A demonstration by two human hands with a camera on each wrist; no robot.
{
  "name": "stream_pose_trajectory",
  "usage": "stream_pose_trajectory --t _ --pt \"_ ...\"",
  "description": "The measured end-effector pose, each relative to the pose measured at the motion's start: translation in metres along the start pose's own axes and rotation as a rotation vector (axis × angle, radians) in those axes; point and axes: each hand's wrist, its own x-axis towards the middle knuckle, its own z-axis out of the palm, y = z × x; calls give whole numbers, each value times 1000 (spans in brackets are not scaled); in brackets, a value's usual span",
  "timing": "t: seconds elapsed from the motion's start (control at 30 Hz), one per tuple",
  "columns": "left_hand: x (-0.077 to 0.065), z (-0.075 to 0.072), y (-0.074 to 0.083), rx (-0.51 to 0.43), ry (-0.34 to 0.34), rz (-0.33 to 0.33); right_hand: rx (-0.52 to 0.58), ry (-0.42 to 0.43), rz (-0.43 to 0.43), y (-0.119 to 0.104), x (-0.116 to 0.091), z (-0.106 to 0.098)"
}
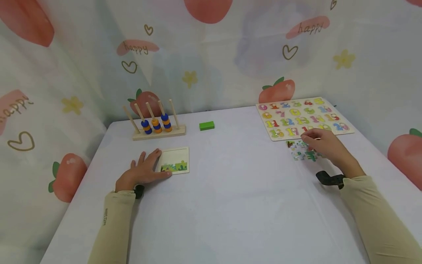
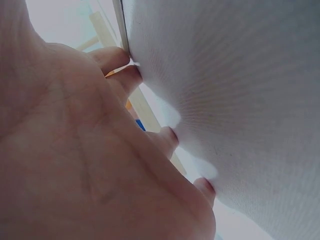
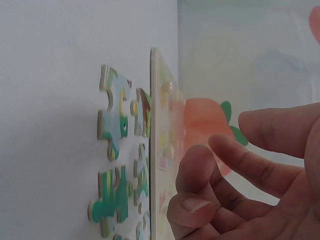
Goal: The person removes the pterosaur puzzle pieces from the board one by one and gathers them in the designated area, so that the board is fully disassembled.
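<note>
My left hand (image 1: 143,171) spreads wide on the tray (image 1: 174,155); right of it, my right hand (image 1: 324,145), loosely curled, empty, is over the pieces (image 3: 112,125), probably light, stiff: better pinched by edges.

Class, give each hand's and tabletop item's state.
Left hand: spread, touching puzzle tray
Right hand: raised, nothing visibly held
Puzzle tray: partly filled
Loose pieces: outside the tray
Number board: flat, partly hidden
Bead rack: standing, outer pegs bare, middle three beaded
Green block: untouched

White table (image 1: 230,212) carries bead abacus (image 1: 156,125), green block (image 1: 206,126), number board (image 1: 303,117), puzzle tray (image 1: 173,156), loose jigsaw pieces (image 1: 298,150).
</note>
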Motion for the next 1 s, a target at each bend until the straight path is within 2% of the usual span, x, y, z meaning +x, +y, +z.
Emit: stream_pose_trajectory --t 0.47,1.0 --pt "-2 0 3 11 3 -8 0 -78 -102 -21 15 18" --pt "-1 -2 2 21 3 2 35 -154 -190 -61 31 45"
